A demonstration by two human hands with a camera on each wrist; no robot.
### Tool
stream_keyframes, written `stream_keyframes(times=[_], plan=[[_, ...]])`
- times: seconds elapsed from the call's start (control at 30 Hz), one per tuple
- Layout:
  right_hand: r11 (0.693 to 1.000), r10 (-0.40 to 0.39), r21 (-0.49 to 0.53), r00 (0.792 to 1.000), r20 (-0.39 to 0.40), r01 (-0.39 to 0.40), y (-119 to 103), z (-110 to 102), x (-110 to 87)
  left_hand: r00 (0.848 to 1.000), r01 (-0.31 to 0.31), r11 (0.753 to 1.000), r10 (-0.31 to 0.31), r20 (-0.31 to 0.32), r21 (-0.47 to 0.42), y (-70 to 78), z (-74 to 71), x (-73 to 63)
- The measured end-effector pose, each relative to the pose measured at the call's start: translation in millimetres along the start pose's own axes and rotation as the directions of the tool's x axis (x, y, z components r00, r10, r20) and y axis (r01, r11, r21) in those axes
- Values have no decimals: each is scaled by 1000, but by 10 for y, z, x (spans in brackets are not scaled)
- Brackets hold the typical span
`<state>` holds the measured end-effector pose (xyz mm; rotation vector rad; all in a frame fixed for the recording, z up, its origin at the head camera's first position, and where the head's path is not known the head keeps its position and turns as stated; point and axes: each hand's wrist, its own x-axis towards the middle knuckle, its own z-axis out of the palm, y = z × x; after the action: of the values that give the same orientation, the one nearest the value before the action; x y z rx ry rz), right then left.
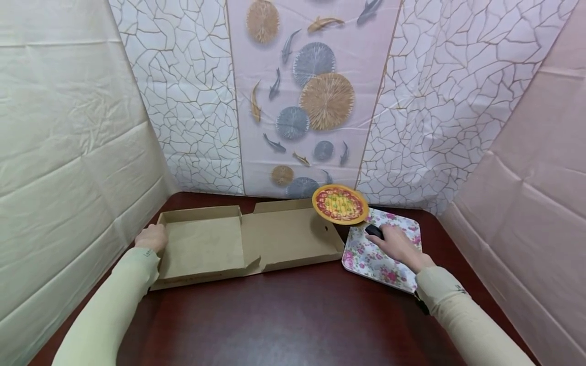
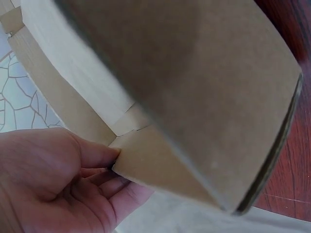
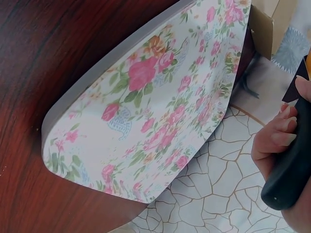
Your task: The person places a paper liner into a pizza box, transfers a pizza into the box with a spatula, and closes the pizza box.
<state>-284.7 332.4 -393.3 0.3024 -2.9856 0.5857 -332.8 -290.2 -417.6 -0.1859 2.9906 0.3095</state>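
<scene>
In the head view, my left hand point(image 1: 152, 238) is at the left wall of an opened cardboard pizza box point(image 1: 201, 246). Close up in the left wrist view, thumb and fingers pinch the edge of that box wall point(image 2: 146, 158). My right hand point(image 1: 402, 246) grips the black handle of a spatula point(image 1: 374, 232); in the right wrist view the fingers wrap round the handle point(image 3: 286, 165). Beyond the handle, a round pizza point(image 1: 340, 204) with an orange rim is held up on the spatula, over the box lid's right end. The spatula's blade is mostly hidden beneath it.
A floral-patterned board point(image 1: 382, 259) lies on the dark red-brown table point(image 1: 274, 315), under my right hand. The box lid point(image 1: 288, 234) is folded out flat toward the board. Patterned cloth point(image 1: 302, 101) hangs behind the table, with pale cloth at both sides.
</scene>
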Motion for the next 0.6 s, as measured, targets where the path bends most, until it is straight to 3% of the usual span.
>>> stream_keyframes(times=[0.6], plan=[[998, -63, -5, 997, -38, 63, -86, 109, 86, 1000, 18, 1000, -18, -19, 7, 5, 12, 15]])
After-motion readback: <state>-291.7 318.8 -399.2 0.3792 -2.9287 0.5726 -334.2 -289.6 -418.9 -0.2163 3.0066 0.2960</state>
